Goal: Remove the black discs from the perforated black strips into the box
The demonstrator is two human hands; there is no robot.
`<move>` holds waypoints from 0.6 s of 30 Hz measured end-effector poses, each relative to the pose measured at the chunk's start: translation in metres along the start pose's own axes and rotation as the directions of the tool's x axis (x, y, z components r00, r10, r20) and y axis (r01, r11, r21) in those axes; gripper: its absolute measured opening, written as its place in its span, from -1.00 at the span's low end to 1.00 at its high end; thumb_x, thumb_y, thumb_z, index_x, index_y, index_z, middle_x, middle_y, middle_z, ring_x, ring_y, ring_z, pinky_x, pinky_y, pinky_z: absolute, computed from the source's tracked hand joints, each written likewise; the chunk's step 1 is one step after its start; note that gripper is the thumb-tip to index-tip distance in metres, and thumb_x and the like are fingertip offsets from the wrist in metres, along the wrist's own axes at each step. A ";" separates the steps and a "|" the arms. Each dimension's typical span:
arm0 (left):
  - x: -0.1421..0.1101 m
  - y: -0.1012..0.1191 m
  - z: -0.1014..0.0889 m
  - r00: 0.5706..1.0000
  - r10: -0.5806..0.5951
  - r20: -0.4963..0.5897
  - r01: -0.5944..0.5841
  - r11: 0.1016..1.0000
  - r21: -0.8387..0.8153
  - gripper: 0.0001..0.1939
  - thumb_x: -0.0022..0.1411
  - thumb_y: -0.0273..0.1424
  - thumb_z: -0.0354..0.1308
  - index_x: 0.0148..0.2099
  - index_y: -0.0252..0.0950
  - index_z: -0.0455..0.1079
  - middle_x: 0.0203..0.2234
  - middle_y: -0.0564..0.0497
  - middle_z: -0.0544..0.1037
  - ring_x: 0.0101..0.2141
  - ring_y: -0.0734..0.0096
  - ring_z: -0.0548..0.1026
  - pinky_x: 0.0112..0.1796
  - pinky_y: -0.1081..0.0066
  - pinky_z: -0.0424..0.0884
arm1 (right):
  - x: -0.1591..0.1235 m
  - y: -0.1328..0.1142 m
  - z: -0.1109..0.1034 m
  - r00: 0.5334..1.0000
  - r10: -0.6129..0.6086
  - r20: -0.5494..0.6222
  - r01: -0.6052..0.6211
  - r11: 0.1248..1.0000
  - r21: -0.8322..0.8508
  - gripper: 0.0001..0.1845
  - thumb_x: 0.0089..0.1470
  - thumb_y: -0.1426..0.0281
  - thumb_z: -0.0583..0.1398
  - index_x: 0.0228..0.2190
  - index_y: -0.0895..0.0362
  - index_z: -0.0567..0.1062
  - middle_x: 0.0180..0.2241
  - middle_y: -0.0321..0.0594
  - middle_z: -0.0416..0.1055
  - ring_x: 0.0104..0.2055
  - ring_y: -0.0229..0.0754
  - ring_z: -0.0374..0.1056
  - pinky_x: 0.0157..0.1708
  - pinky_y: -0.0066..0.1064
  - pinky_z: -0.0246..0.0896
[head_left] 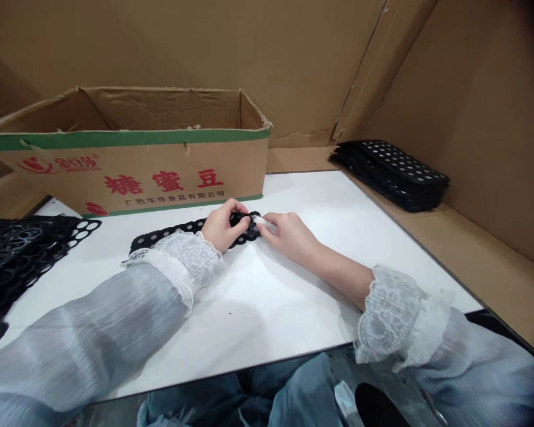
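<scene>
Black strip with round holes lies on the white bench, in front of the cardboard box. Long axis runs left-right, slightly slanted: right end a bit farther from the person, left end nearer. Looks flat along the left part; the lace cuff of the left sleeve covers some of its near edge.

Left hand: grip narrow, thumb and fingers pinching the strip close to its right end. Most of the strip's length extends left of that grip; only a short piece sticks out to the right.

Right hand: grip closed on a small white stick, its tip at the strip's right end. Can't tell if the right fingers also touch the strip.

Dark openwork pieces piled at left; black dotted stack at far right, by the cardboard wall.
</scene>
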State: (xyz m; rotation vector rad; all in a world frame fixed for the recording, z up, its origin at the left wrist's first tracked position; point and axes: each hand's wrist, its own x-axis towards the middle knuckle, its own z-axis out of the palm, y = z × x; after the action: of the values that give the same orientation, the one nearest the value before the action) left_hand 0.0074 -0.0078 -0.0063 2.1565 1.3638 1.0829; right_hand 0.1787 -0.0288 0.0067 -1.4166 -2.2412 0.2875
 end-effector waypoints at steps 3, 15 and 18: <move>-0.001 0.003 0.000 1.000 0.003 0.000 -0.003 0.997 0.074 -0.86 0.03 -0.36 0.07 -0.31 -0.28 0.29 -0.45 0.07 0.46 -0.41 0.45 0.40 -0.33 0.45 0.28 | 0.000 0.000 0.001 1.000 0.014 0.001 -0.014 0.999 0.046 -0.68 0.05 0.27 -0.01 -0.58 0.18 0.35 -0.67 -0.30 0.19 -0.62 -0.38 0.00 -0.58 -0.47 -0.20; -0.005 0.008 0.001 0.999 0.020 -0.049 -0.014 0.993 0.115 -0.93 0.01 -0.41 0.05 -0.37 -0.27 0.28 -0.51 0.10 0.44 -0.47 0.47 0.39 -0.37 0.46 0.29 | -0.001 -0.005 0.001 0.989 0.115 0.091 -0.140 0.931 0.339 -0.67 0.03 0.24 0.00 -0.59 0.19 0.34 -0.70 -0.32 0.22 -0.65 -0.39 0.07 -0.61 -0.51 -0.08; -0.004 0.007 0.000 0.999 0.011 -0.038 -0.007 0.996 0.094 -0.91 0.03 -0.39 0.05 -0.36 -0.27 0.27 -0.50 0.10 0.43 -0.47 0.47 0.39 -0.37 0.46 0.29 | -0.001 -0.007 -0.001 0.979 0.141 0.145 -0.188 0.899 0.395 -0.71 0.02 0.25 0.02 -0.52 0.20 0.37 -0.72 -0.34 0.24 -0.69 -0.41 0.09 -0.64 -0.54 -0.04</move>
State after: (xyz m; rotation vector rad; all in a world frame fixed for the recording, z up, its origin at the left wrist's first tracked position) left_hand 0.0105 -0.0149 -0.0035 2.2208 1.4511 1.0888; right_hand 0.1741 -0.0334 0.0102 -1.3846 -1.9892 0.8591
